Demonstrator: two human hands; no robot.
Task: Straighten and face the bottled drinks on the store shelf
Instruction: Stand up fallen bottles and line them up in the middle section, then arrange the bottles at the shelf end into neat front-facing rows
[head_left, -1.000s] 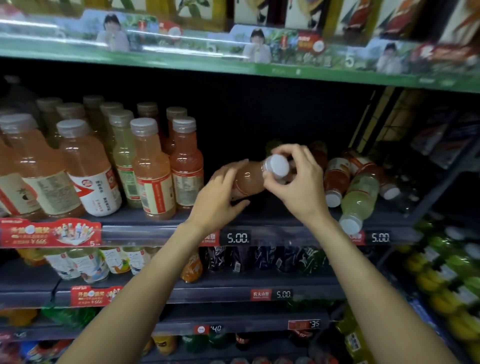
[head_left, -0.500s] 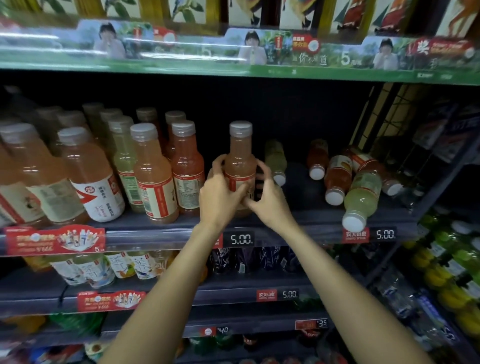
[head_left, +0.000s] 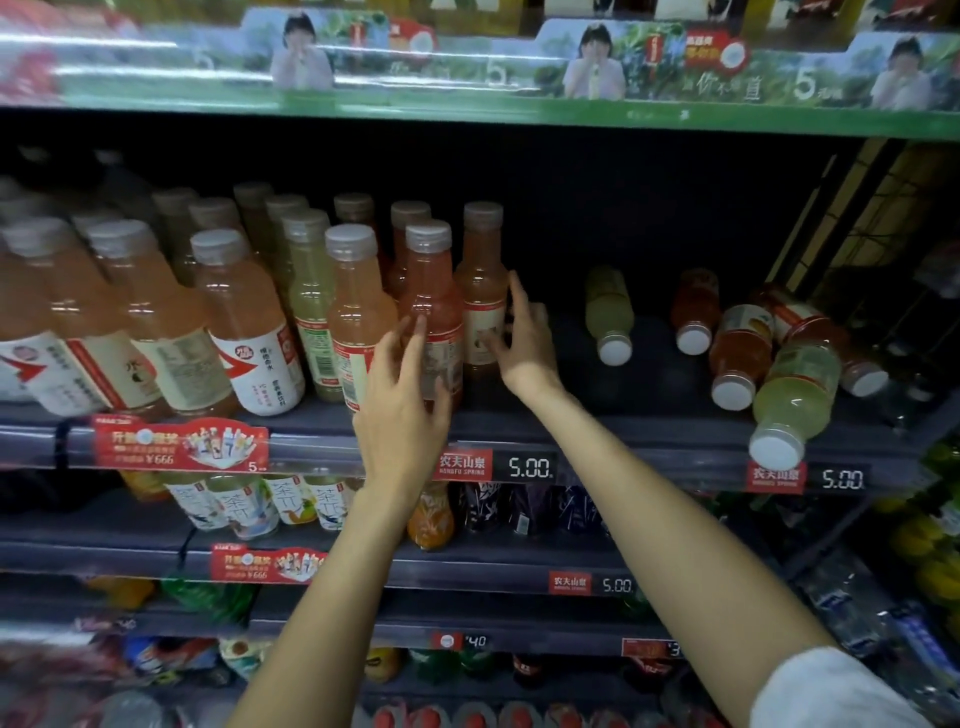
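Note:
An orange bottle (head_left: 483, 291) with a grey cap stands upright at the right end of the row of standing bottles (head_left: 244, 322) on the middle shelf (head_left: 649, 431). My right hand (head_left: 524, 343) rests against its right side, thumb on the label, fingers stretched up. My left hand (head_left: 402, 405) hovers with spread fingers in front of a pink-orange bottle (head_left: 434, 306) just to its left. Further right, several bottles lie on their sides with white caps toward me: a pale yellow one (head_left: 609, 312), a red one (head_left: 695, 312), an orange one (head_left: 740, 353) and a yellow-green one (head_left: 795, 395).
A bare stretch of shelf lies between the upright row and the fallen bottles. Price tags (head_left: 527, 466) reading 5.00 run along the shelf edge. A green-fronted shelf (head_left: 467, 111) hangs above. Lower shelves (head_left: 467, 566) hold tea and dark bottles; a rack (head_left: 930, 545) of yellow-green bottles stands at right.
The orange bottle went from lying in both hands to upright, then in beside the standing row. Both hands have loosened from it and spread open.

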